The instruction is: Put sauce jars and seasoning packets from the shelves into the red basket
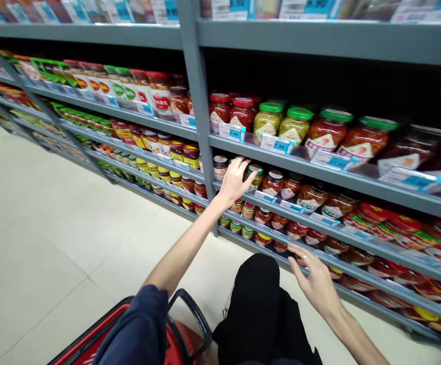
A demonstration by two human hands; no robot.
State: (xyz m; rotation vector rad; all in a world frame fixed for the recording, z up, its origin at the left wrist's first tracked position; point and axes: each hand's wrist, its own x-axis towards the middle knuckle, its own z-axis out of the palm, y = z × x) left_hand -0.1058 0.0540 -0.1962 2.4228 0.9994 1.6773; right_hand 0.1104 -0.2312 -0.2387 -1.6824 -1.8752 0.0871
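Observation:
My left hand [234, 181] reaches to the second shelf down from the big jars. Its fingers are spread, with the thumb apart, just beside a green-lidded jar [256, 177]. Whether the fingertips touch that jar I cannot tell. Left of the hand stands a jar with a pale lid [220, 166], and to the right is a red jar with a white lid [272, 182]. My right hand [315, 279], with a ring on one finger, is held lower, near the edge of a lower shelf [277, 234]. Its fingers are apart and nothing is in it.
Grey shelving holds rows of jars, with a post [195, 91] between bays. Green-lidded jars [268, 119] stand above my left hand behind price tags [277, 144]. A red shopping basket [175, 339] with a black handle rests on the tiled floor [53, 228] at my left, beside my knees [260, 299].

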